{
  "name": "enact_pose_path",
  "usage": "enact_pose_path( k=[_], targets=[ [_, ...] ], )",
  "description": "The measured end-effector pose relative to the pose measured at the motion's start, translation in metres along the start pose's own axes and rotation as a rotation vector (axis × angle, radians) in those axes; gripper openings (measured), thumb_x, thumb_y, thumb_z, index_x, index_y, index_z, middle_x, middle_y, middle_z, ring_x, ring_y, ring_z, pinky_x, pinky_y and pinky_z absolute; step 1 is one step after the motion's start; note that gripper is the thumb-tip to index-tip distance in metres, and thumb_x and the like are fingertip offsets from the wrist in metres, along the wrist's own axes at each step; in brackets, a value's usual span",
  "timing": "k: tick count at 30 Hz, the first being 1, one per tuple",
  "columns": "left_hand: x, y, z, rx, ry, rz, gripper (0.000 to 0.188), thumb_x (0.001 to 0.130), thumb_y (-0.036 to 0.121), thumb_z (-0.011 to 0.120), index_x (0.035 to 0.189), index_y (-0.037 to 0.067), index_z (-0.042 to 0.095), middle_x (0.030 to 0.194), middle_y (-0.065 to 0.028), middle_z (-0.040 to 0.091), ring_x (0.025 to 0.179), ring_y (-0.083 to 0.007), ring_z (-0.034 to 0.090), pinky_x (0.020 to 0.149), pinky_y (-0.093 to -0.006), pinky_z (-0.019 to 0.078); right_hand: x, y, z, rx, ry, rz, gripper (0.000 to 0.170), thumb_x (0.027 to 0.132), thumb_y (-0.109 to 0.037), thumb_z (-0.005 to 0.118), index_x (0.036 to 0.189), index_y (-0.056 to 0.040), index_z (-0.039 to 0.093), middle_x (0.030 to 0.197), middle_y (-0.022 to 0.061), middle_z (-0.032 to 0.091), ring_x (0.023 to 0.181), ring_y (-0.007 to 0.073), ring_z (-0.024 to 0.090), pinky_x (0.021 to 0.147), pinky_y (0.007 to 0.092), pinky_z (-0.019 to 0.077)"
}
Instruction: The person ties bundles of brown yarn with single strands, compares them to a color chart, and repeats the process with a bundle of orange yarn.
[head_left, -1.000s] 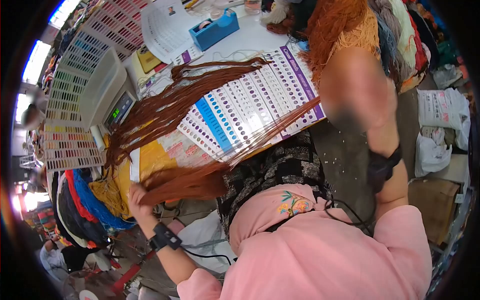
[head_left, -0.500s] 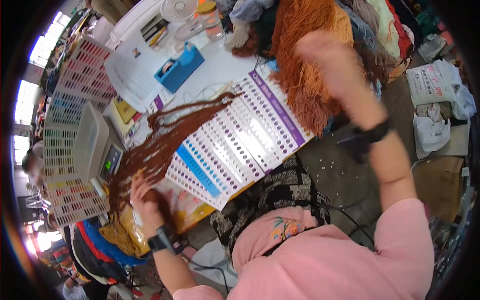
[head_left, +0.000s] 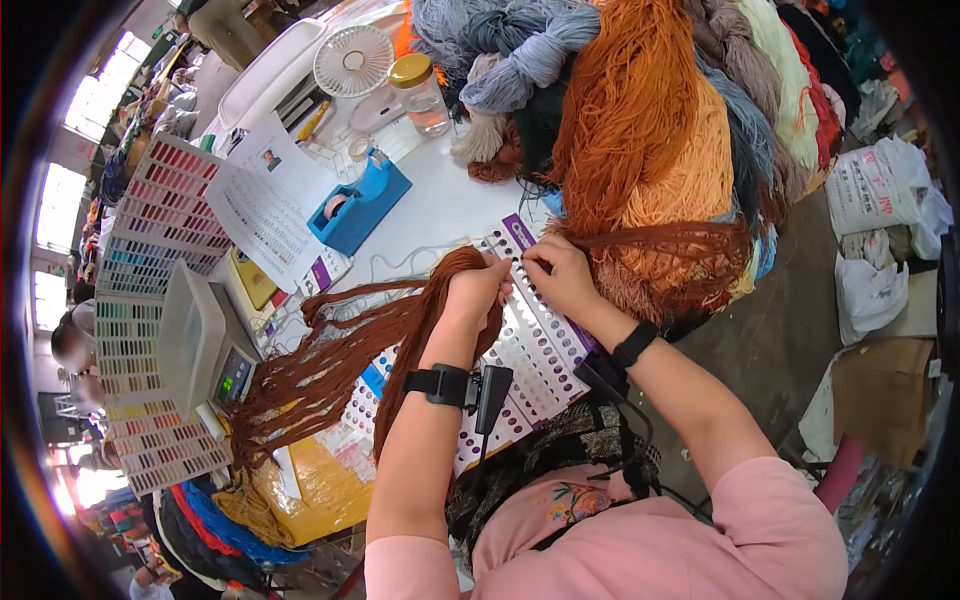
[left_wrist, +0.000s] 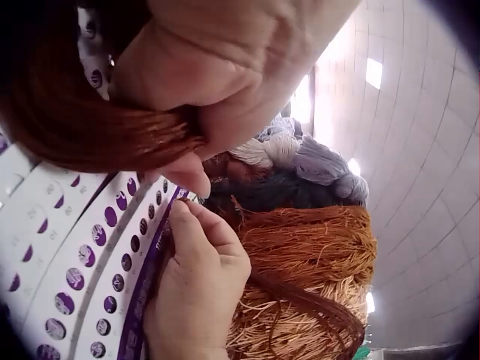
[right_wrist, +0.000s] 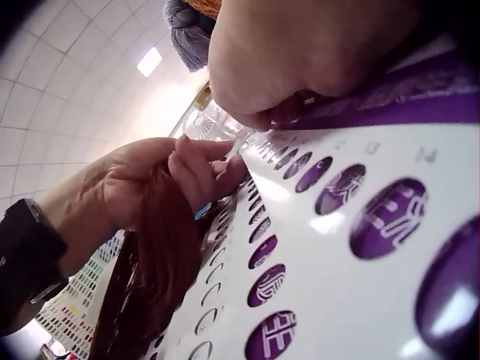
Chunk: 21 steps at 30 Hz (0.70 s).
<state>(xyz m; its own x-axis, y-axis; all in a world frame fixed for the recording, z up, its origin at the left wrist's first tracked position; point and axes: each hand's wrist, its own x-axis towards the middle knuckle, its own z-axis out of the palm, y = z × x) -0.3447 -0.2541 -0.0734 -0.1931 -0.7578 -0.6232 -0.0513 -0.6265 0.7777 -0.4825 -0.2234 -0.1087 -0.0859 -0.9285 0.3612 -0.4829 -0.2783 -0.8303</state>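
Note:
My left hand (head_left: 478,290) grips a thick hank of reddish-brown thread (head_left: 415,350), which loops over the hand and hangs towards the lap. Close by, my right hand (head_left: 562,278) has thumb and forefinger pinched together at the purple edge of the white card with rows of holes (head_left: 530,350). A dark bit of thread shows at those fingertips in the left wrist view. Brown strands (left_wrist: 307,300) trail from behind the right hand over the yarn pile. More brown thread (head_left: 300,370) lies spread across the table, left of the card.
Hanks of orange yarn (head_left: 620,100) and other colours are heaped at the back right. Behind the hands stand a blue tape dispenser (head_left: 360,205), a lidded jar (head_left: 420,100) and a small fan (head_left: 353,62). A scale (head_left: 205,340) and colour charts (head_left: 130,330) are at the left.
The left hand has come from the table's near left side to the card with the brown hank. The right hand has come down from the yarn pile to the card's edge beside it.

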Motion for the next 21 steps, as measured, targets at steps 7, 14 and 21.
enact_pose_path(
  k=[7, 14, 21],
  targets=[
    [0.0, 0.001, 0.001, 0.049, 0.042, 0.048, 0.006, 0.08, 0.008, 0.05, 0.076, 0.004, 0.05, 0.06, -0.0019, 0.049, 0.044, -0.008, 0.042, 0.041, -0.0207, 0.0358, 0.002, -0.009, -0.01, -0.221, -0.249, -0.148, 0.038, 0.07, -0.015, 0.056, 0.104, -0.0007, 0.047, 0.098, 0.0155, 0.045, 0.084, 0.0313, 0.05, 0.069, 0.0361, 0.0428],
    [0.011, -0.01, 0.008, -0.113, 0.044, 0.142, 0.006, 0.081, 0.006, 0.048, 0.085, 0.002, 0.049, 0.061, -0.0025, 0.05, 0.045, -0.0072, 0.042, 0.041, -0.0182, 0.0352, 0.003, 0.0, -0.01, -0.066, -0.262, -0.116, 0.042, 0.063, -0.017, 0.06, 0.102, -0.0038, 0.05, 0.098, 0.0124, 0.045, 0.086, 0.0283, 0.05, 0.072, 0.0346, 0.0429],
    [-0.005, -0.004, -0.014, -0.255, 0.108, 0.178, 0.009, 0.079, 0.008, 0.051, 0.082, -0.001, 0.052, 0.062, -0.0038, 0.052, 0.047, -0.0081, 0.044, 0.043, -0.0188, 0.0353, 0.002, -0.004, -0.011, -0.059, -0.185, -0.073, 0.044, 0.06, -0.014, 0.061, 0.101, -0.0028, 0.051, 0.097, 0.012, 0.044, 0.088, 0.0269, 0.048, 0.074, 0.0331, 0.0418]
  ],
)
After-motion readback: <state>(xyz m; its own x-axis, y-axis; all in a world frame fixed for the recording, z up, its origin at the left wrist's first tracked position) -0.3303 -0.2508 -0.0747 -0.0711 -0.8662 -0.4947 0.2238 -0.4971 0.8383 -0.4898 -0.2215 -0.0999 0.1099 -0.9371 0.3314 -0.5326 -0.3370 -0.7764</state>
